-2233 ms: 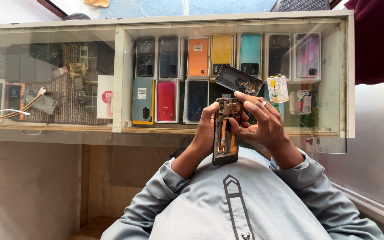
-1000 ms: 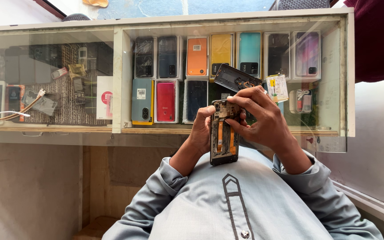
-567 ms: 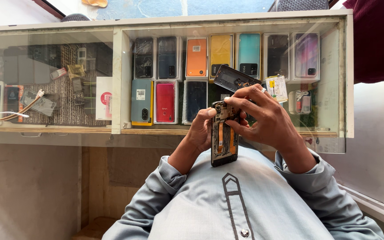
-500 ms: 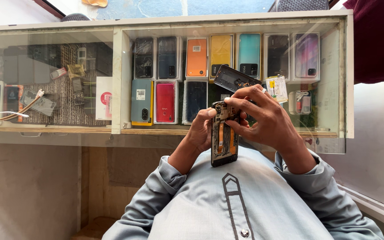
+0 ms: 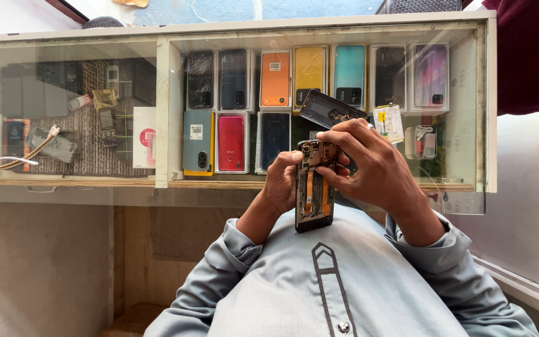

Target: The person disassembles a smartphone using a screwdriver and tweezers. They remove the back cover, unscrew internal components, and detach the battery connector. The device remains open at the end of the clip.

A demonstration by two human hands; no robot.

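An opened phone (image 5: 315, 193) with its back off shows orange ribbon cables and a dark frame. It stands upright over my grey shirt. My left hand (image 5: 281, 182) grips its left edge. My right hand (image 5: 372, 167) wraps over its upper right, with the fingertips pressed on the top part near the camera area. Just above my right hand a dark phone back cover (image 5: 327, 110) lies tilted on the glass counter (image 5: 163, 112).
Inside the glass display case lie several phones in orange (image 5: 275, 79), yellow, teal, red (image 5: 231, 143) and black. A white cable (image 5: 7, 163) and small parts sit at the left. A small yellow-and-white packet (image 5: 388, 122) lies by my right hand. Another person's maroon sleeve (image 5: 531, 56) is at the top right.
The phone and both hands have stayed almost in place. My right fingers have shifted slightly on the phone's top, and the phone has tilted a little.
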